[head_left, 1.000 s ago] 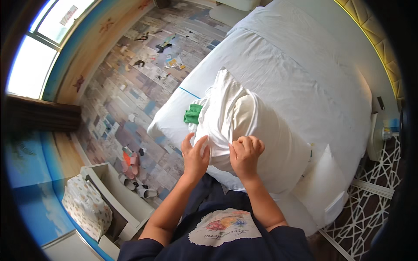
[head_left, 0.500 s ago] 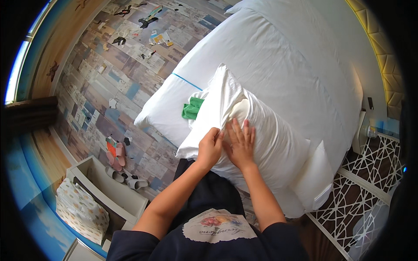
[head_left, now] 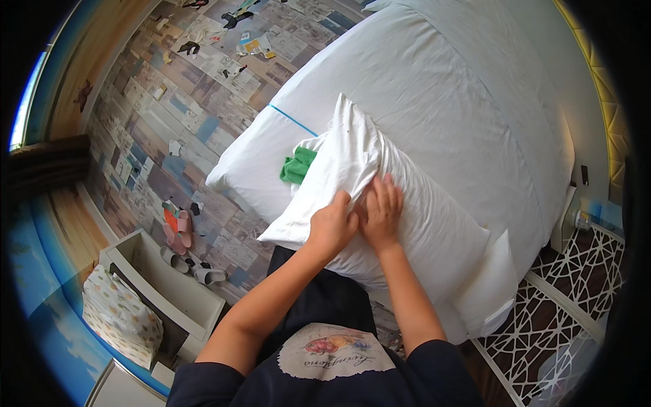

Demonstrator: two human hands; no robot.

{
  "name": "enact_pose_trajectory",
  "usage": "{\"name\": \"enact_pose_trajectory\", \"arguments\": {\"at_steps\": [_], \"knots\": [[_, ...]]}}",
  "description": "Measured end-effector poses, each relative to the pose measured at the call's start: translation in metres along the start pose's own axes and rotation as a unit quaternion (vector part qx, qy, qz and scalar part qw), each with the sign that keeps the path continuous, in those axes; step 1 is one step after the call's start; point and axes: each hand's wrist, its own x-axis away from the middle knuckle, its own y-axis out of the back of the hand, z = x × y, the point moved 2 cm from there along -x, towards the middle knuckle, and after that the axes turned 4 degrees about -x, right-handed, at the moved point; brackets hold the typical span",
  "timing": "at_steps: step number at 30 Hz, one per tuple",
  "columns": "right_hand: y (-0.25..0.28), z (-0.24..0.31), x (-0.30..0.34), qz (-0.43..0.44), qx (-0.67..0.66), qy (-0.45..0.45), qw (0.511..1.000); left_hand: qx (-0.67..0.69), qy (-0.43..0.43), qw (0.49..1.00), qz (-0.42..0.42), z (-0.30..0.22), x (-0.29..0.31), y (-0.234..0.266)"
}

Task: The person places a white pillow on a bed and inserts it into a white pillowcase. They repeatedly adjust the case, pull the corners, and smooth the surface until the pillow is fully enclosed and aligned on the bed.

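Observation:
A white pillow in a white pillowcase (head_left: 420, 217) lies across the near side of the bed, in front of my body. My left hand (head_left: 332, 224) is closed on a fold of the case's cloth near its open left end. Right beside it, my right hand (head_left: 382, 216) has its fingers bent together over the case's edge, gripping the cloth there. The case's loose end stands up in a peak beyond my hands and hangs to a corner on the left. A green cloth (head_left: 297, 165) shows from behind this end, partly hidden.
The white-sheeted bed (head_left: 447, 88) fills the middle and right. Another white pillow (head_left: 485, 285) lies at the right. Slippers (head_left: 178, 227) and scattered scraps (head_left: 254, 46) are on the floor at left. An open white drawer unit (head_left: 163, 285) holds a dotted pillow (head_left: 122, 315) beside it.
The case's edge has come over the cream patch that showed in its opening. My right hand's spread fingers have bent in onto the cloth, and my left hand has shifted slightly toward it.

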Motion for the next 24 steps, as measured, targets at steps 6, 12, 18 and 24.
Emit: {"name": "enact_pose_trajectory", "arguments": {"at_steps": [6,12,18,24], "knots": [[-0.009,-0.015,-0.036,0.075,0.101,-0.004,0.992,0.035,-0.042,0.988,-0.146,-0.019,-0.052,-0.022],[-0.044,-0.042,-0.03,0.062,0.055,-0.072,0.994,0.096,-0.045,0.991,-0.088,-0.047,-0.031,-0.047],[-0.031,-0.054,-0.048,0.165,0.016,-0.053,0.985,0.138,0.04,0.98,-0.135,-0.024,-0.027,-0.037],[-0.017,-0.066,-0.068,-0.059,-0.097,-0.026,0.993,0.095,-0.004,0.992,-0.08,-0.029,0.007,-0.055]]}}
